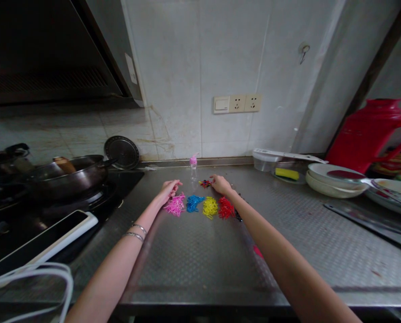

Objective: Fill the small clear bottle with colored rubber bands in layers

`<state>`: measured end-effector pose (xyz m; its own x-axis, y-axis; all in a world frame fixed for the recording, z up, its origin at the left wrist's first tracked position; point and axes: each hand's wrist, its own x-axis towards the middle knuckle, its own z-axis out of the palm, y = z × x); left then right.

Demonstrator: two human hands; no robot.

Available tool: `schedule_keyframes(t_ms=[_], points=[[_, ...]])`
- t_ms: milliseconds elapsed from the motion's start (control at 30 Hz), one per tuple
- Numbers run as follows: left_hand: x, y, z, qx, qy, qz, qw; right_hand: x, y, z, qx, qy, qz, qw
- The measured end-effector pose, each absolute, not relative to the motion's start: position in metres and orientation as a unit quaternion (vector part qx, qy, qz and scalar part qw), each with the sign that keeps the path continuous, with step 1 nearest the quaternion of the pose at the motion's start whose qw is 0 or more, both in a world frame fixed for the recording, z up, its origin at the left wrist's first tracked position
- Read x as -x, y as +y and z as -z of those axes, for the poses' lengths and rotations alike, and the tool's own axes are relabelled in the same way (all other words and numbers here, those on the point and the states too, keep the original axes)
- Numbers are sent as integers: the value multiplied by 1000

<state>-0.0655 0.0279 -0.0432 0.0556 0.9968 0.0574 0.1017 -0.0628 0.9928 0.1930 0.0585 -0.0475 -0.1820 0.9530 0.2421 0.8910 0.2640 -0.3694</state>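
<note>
Small thin strands, like little elastic bands, lie in separate heaps: a pink heap point(175, 205), a blue heap point(194, 203), a yellow heap point(210, 207), a red heap point(226, 208) and a black heap point(238, 214) mostly hidden behind my right forearm. My left hand point(169, 190) is just above the pink heap, its fingers loosely stretched rightward with nothing visible in them. Beyond the heaps is a small mixed-colour heap point(205, 183). My right hand point(221, 184) touches its right edge with fingertips pressed together; anything between them is too small to make out. A clear bottle with a pink top point(193, 167) stands behind.
Left, a pan point(68, 177) sits on the stove, with a white-edged device point(41, 242) and a white cable point(67, 278) nearer me. On the right are stacked bowls point(335, 184), a cleaver-like blade point(365, 224), a yellow sponge point(287, 174) and a red thermos point(365, 134). Wall sockets point(238, 103) are behind.
</note>
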Motion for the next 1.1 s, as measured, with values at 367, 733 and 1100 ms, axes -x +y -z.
schedule_keyframes(t_ms=[367, 733, 1100], points=[[67, 29, 46, -546, 485, -480, 486, -208, 46, 43, 587, -763, -66, 262], [63, 24, 43, -556, 503, -470, 465, -227, 26, 35, 505, -760, -122, 392], [10, 10, 15, -669, 505, -434, 330, -210, 0, 22, 417, -636, -401, 511]])
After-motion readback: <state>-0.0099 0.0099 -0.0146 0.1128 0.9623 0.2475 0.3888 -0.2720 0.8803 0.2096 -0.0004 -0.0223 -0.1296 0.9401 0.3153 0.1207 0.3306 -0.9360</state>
